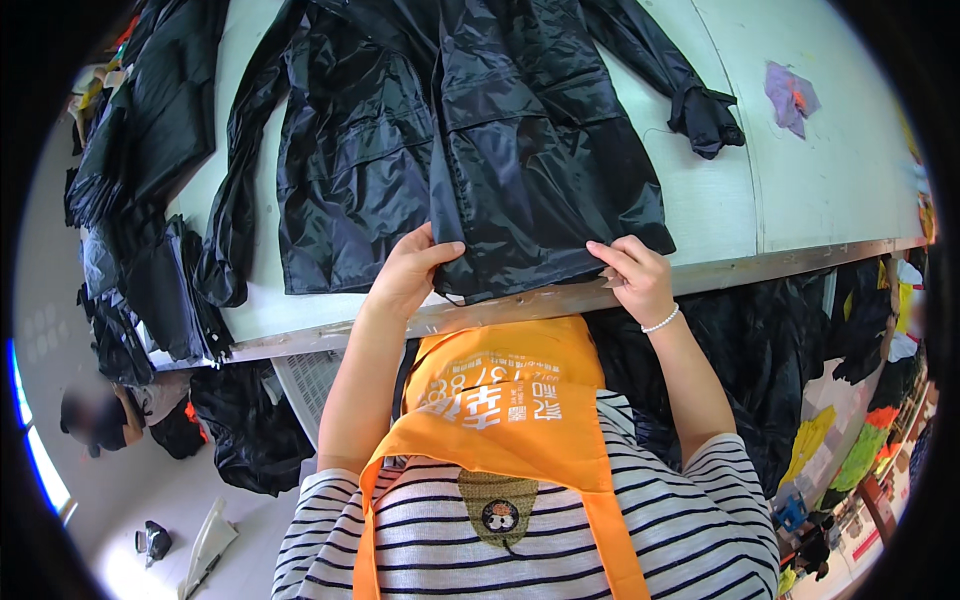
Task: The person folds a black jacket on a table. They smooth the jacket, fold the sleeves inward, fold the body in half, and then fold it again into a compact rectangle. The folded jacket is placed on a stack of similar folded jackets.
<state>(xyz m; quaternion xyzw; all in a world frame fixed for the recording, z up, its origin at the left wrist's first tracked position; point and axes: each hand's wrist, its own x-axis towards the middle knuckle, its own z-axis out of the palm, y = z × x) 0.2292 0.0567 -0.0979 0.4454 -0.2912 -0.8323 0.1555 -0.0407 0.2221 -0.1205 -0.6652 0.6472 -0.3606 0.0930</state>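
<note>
On my head view, the black jacket (530,170) lay on the pale table (830,180), left hand (408,272) pinching its hem between thumb and fingers near the front opening. Right hand (640,280) had fingertips on the hem farther right, couldn't tell if pinching; I also spotted white writing on the orange apron (555,440).

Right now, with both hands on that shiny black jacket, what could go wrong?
Two things, maybe. The hem of the black jacket lies at the front edge of the table, so a tug from the left hand or right hand might drag it over. Also, one sleeve lies right by the dark garments and might catch on them.
</note>
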